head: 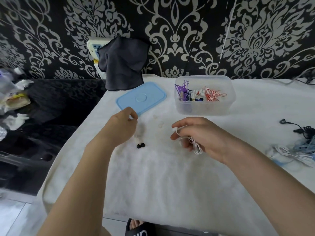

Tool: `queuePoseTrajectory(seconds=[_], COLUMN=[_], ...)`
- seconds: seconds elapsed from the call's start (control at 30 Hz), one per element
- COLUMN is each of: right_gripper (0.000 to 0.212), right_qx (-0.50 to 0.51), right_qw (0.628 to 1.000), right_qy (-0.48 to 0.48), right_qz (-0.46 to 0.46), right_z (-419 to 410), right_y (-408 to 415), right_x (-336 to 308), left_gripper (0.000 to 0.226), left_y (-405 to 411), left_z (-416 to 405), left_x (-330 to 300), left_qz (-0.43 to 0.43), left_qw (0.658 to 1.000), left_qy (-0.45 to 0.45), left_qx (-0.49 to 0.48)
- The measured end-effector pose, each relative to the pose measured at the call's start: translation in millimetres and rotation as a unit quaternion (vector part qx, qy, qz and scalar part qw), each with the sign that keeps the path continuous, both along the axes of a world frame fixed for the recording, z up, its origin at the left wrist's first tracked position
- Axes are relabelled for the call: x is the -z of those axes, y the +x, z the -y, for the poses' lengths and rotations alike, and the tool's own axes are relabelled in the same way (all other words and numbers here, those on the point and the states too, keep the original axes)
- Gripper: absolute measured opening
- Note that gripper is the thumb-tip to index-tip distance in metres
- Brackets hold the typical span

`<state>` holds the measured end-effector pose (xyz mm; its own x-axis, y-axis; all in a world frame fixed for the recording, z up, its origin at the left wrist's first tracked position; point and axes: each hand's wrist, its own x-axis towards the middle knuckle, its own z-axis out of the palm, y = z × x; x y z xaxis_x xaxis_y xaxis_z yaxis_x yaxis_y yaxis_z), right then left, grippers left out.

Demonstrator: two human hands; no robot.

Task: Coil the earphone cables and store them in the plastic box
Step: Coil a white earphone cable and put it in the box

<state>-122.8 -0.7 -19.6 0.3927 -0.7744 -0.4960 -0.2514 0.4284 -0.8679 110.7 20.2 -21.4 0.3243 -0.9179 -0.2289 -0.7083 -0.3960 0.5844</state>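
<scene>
My right hand (201, 135) holds a partly coiled white earphone cable (196, 145) above the white towel, loops hanging below the fingers. My left hand (122, 123) pinches the same cable's far end near the blue lid; the stretch of cable between the hands is blurred. Two black earbuds (140, 145) dangle just below the left hand. The clear plastic box (204, 109) stands open behind the hands and holds several coiled earphones, purple, white and red-and-white.
A blue lid (141, 97) lies left of the box. Loose black, blue and white earphones (296, 143) lie tangled at the right edge of the towel. A dark cloth (122, 63) hangs on the wall behind. Clutter sits on the dark surface at the left.
</scene>
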Motion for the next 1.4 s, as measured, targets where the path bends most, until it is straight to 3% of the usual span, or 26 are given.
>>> queuePoseTrajectory(seconds=[0.07, 0.33, 0.53, 0.83, 1.4], right_gripper=[0.019, 0.012, 0.013, 0.015, 0.014], right_qx=[-0.010, 0.018, 0.021, 0.020, 0.020], right_qw=[1.000, 0.999, 0.999, 0.999, 0.999], right_qy=[-0.004, -0.045, -0.040, -0.046, -0.048], right_qz=[-0.014, -0.006, -0.010, -0.011, -0.010], right_z=[-1, -1, 1, 0, -1], right_y=[1, 0, 0, 0, 0], right_x=[-2, -2, 0, 2, 1], left_gripper=[0.026, 0.023, 0.037, 0.012, 0.014], left_y=[2, 7, 14, 16, 14], left_z=[0, -7, -11, -16, -17], left_x=[-1, 2, 0, 4, 8], left_qz=[-0.047, 0.045, 0.018, 0.015, 0.029], left_qw=[0.998, 0.994, 0.995, 0.994, 0.992], left_qy=[0.026, 0.093, 0.091, 0.089, 0.075], left_qx=[-0.025, 0.045, 0.047, 0.059, 0.096])
